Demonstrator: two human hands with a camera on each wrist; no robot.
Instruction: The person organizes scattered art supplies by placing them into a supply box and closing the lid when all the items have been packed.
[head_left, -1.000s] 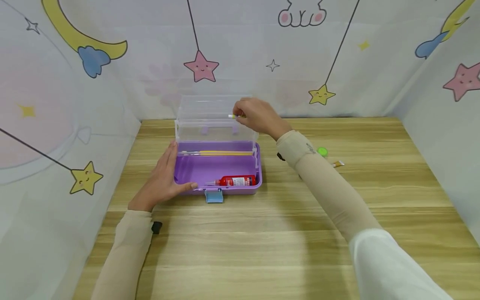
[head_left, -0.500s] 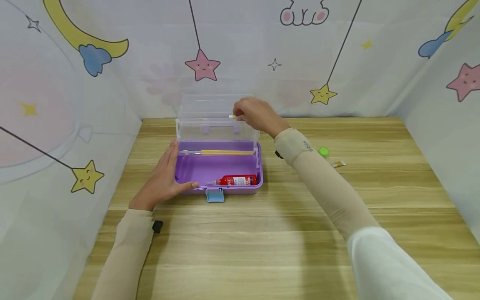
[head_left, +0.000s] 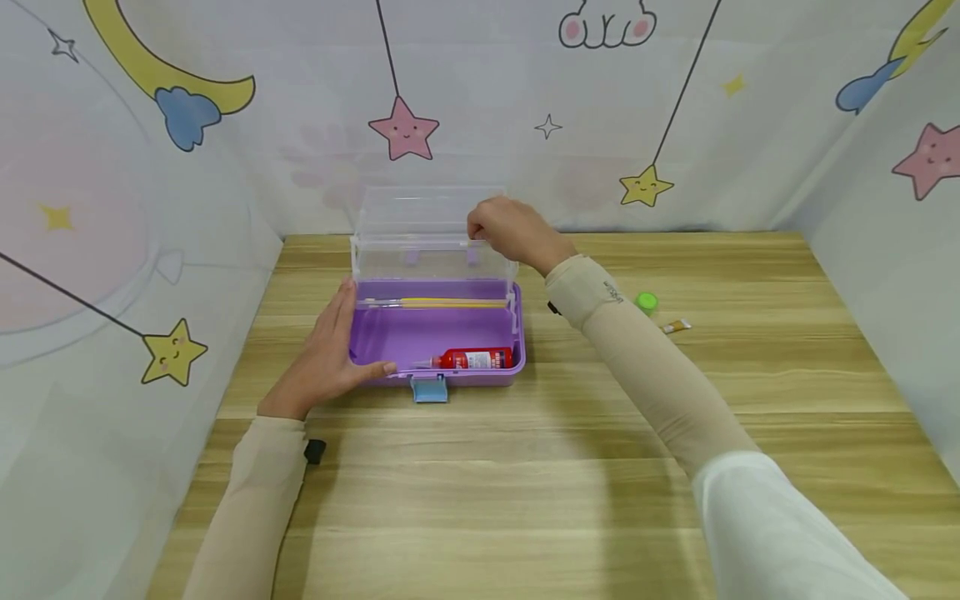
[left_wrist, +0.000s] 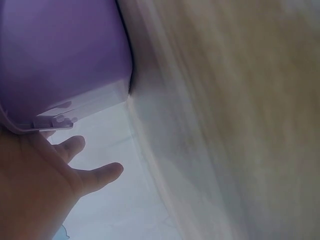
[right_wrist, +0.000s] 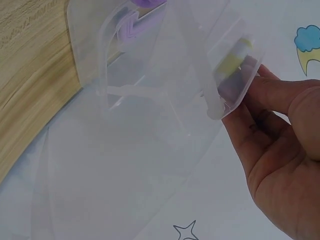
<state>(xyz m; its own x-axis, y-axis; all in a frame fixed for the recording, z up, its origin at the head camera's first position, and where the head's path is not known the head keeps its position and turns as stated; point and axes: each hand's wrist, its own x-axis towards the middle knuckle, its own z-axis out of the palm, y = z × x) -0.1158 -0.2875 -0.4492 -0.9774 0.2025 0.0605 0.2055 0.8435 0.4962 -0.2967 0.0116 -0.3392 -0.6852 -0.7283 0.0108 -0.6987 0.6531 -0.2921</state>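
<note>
Box [head_left: 408,335], purple, sits near the back left corner of the bench [head_left: 480,500], its clear lid [head_left: 420,215] raised behind it and a blue latch [head_left: 429,390] hanging at the front. Inside, two yellow-handled brushes [head_left: 453,303] lie side by side along the back, and a red bottle [head_left: 476,359] lies on its side in the front right corner, nozzle pointing left.

The left hand [head_left: 322,364] rests against the box's front left corner, fingers extended along the left side, thumb laid on the front rim. The right hand [head_left: 513,227] is at the right side of the raised lid, fingers bent and pinching a small cylinder [right_wrist: 231,64] with a yellow band; the right wrist view shows it through clear plastic, so its details are hazy.

Right of the box, toward the back edge of the bench, a round green piece [head_left: 647,302] lies near a brown-and-white tube [head_left: 677,326]. A cloth [head_left: 487,50] printed with stars hangs beyond that edge.
</note>
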